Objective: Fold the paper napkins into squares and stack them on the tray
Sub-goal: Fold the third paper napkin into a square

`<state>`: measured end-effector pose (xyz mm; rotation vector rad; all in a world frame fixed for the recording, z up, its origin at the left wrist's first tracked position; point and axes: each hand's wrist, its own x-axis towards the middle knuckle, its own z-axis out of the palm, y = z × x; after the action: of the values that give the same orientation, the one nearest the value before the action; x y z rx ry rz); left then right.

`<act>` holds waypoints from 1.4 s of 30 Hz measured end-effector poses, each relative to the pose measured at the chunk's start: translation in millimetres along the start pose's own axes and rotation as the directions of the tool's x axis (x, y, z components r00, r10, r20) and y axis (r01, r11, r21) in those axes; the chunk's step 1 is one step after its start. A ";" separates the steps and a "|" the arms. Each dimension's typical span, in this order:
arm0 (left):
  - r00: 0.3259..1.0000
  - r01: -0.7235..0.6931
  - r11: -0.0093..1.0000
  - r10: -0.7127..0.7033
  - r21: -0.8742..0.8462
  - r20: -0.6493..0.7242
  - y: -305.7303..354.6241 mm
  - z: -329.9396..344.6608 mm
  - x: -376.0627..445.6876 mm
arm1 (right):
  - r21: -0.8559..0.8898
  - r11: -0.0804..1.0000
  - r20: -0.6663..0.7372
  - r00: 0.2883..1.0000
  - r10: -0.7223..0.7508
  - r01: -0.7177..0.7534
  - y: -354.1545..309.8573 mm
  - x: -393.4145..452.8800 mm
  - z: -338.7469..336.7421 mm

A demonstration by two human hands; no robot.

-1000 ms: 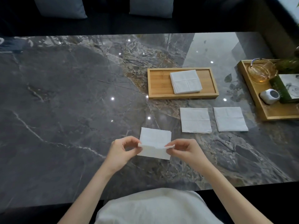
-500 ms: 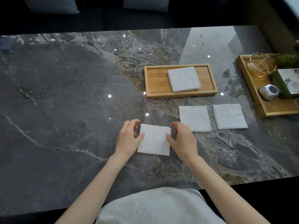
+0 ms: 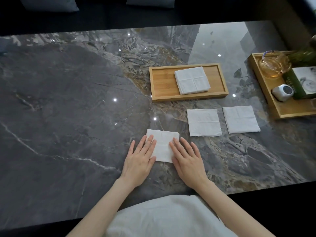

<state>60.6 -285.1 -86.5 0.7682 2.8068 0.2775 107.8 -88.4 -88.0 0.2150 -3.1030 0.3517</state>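
One dark grey marble table (image 3: 68,117) bears a rectangular bamboo tray (image 3: 162,82) holding a stack of folded white napkins (image 3: 192,80). Nearer than the tray, two flat white paper napkins (image 3: 203,122) (image 3: 241,119) lie apart. Nearest, left hand (image 3: 139,161) and right hand (image 3: 187,159), fingers spread flat, press a folded white napkin (image 3: 163,146).

Folded white napkin (image 3: 163,145) lies flat near the tray (image 3: 162,82), which holds a stack (image 3: 191,80); two more napkins (image 3: 203,122) (image 3: 240,119) just below it.

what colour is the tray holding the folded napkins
Light bamboo-wood tan, with visible grain: the tray, seen in the head view, the only one.
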 end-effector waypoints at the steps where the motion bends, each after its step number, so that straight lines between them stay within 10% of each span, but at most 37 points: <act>1: 1.000 -0.003 1.000 0.002 0.007 0.003 -2.2 -0.9 -0.7 | 0.000 1.000 -0.007 1.000 0.003 -0.003 3.0 -1.1 -1.0; 10: 0.945 -0.176 0.972 0.123 -0.156 -0.302 -0.1 -6.8 -10.5 | 0.068 0.972 -0.199 0.957 -0.210 0.227 -1.6 -4.2 -7.9; 21: 0.976 -0.131 0.960 0.081 -0.246 -0.204 -3.5 -7.3 -13.7 | 0.129 0.943 -0.290 0.921 -0.260 0.307 5.7 -5.3 -6.1; 31: 0.977 -0.037 0.915 -0.051 -0.402 -0.207 8.8 -20.9 -1.4 | 0.426 0.905 0.045 0.999 -0.020 -0.001 2.7 11.2 -42.6; 35: 0.956 0.125 0.674 -0.278 -0.728 -0.094 35.9 -52.5 14.7 | 0.686 0.668 0.270 0.954 0.133 -0.287 23.0 19.5 -85.1; 42: 0.941 0.300 0.108 -0.196 -0.948 0.276 89.3 -97.5 63.1 | 0.848 -0.016 0.522 0.829 0.202 -0.530 85.2 33.0 -131.9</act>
<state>25.3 -188.9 18.1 -0.0844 1.8211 1.7449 62.9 18.9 22.5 -0.7107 -2.2651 2.6159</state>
